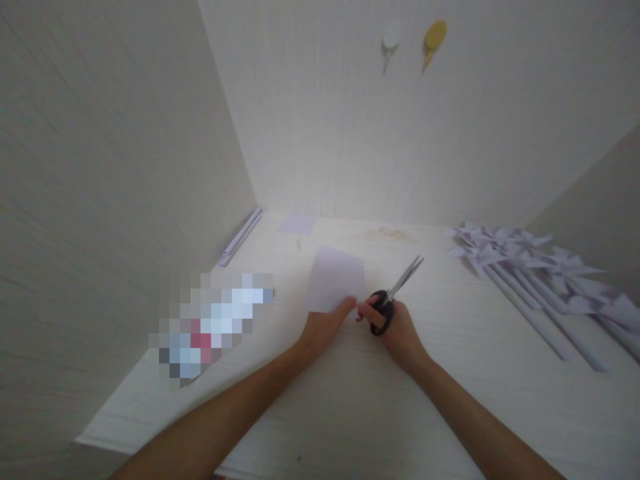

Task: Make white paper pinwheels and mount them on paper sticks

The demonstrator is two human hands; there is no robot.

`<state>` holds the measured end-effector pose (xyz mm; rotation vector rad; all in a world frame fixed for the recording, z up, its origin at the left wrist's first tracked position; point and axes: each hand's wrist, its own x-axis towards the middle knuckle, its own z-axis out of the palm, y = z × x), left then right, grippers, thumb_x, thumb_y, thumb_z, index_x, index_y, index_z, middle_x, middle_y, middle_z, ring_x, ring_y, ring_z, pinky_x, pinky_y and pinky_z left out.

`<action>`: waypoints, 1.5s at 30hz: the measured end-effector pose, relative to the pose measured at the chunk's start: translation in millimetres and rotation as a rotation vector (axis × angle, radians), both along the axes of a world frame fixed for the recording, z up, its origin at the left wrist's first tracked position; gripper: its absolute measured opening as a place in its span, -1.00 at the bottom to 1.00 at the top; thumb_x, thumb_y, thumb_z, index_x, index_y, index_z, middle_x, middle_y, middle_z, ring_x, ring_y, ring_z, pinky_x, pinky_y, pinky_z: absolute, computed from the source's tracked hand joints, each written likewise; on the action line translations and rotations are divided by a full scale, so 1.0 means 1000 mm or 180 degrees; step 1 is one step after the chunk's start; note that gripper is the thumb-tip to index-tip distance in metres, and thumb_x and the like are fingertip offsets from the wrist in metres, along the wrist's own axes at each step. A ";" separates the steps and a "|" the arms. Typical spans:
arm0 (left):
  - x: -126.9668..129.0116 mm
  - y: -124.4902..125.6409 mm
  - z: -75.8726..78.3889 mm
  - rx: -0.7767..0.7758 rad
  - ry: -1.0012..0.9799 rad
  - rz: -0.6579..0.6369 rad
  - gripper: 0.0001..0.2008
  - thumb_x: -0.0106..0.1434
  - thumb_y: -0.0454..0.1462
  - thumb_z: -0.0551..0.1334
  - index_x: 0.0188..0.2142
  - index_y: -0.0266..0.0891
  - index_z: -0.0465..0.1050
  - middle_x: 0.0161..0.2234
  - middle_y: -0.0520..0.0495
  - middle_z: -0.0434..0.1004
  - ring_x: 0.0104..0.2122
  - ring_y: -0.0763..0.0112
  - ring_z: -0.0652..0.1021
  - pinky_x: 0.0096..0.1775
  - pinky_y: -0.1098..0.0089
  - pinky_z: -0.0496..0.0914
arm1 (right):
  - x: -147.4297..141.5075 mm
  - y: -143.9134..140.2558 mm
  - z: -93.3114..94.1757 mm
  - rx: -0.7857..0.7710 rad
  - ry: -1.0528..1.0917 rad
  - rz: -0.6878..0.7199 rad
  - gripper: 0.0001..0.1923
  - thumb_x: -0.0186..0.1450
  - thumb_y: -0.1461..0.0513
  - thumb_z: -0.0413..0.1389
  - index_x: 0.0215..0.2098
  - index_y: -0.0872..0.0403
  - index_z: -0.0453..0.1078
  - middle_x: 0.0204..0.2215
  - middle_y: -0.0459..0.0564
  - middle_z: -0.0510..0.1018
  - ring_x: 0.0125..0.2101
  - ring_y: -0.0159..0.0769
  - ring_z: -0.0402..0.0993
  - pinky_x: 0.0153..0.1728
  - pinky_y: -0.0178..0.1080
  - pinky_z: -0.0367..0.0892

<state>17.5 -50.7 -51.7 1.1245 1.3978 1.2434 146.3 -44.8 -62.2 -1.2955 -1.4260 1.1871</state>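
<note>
The left hand (327, 325) pinches the near edge of a pale paper square (336, 279), fingers closed on it; the sheet stands up off the table (350, 400); just beside it the right hand (397, 331) grips black-handled scissors (393, 295), fingers through the loops, blades slightly parted and pointing away to the right; farther right lies a row of paper pinwheels (530, 263); a smaller paper piece (297, 224) lies near the back wall; two hooks (413, 40) hang high on it.

Both bare forearms reach forward and converge, the left hand (327, 325) pinching with thumb and fingers, the right hand (395, 330) curled closed, seemingly with fingers threaded through a handle.
</note>
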 end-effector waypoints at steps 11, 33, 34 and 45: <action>-0.010 0.016 -0.008 0.0249 -0.0606 0.0429 -0.82 0.02 -0.21 0.14 -0.61 -0.26 0.35 -0.59 0.03 0.42 -0.53 0.47 0.44 -0.41 0.45 0.29 | 0.011 -0.018 0.009 -0.0813 0.0097 0.1599 -0.57 0.16 -0.08 -0.12 -0.43 0.13 0.23 -0.54 -0.05 0.40 -0.61 -0.49 0.14 -0.64 -0.40 0.03; -0.016 0.023 -0.019 0.0314 -0.1140 0.0530 -0.82 0.03 -0.18 0.14 -0.51 -0.29 0.33 -0.53 0.01 0.40 -0.51 0.48 0.42 -0.43 0.44 0.33 | 0.001 -0.026 0.009 -0.1189 -0.0361 0.1527 -0.58 0.12 -0.03 -0.03 -0.69 0.08 0.08 -0.86 -0.18 0.25 -0.83 -0.56 0.03 -0.78 -0.41 -0.17; -0.016 0.023 -0.019 0.0308 -0.1138 0.0546 -0.82 0.02 -0.18 0.14 -0.51 -0.29 0.33 -0.52 0.00 0.40 -0.51 0.47 0.43 -0.42 0.43 0.33 | 0.001 -0.025 0.009 -0.1167 -0.0379 0.1528 -0.58 0.12 -0.03 -0.03 -0.69 0.08 0.08 -0.86 -0.18 0.25 -0.83 -0.56 0.02 -0.79 -0.41 -0.16; -0.016 0.023 -0.019 0.0278 -0.1123 0.0576 -0.80 0.01 -0.18 0.15 -0.50 -0.30 0.37 -0.49 -0.04 0.46 -0.44 0.43 0.47 -0.34 0.41 0.34 | 0.001 -0.025 0.006 -0.1110 -0.0395 0.1531 -0.56 0.12 -0.05 -0.04 -0.70 0.09 0.09 -0.86 -0.19 0.23 -0.83 -0.55 0.05 -0.79 -0.41 -0.14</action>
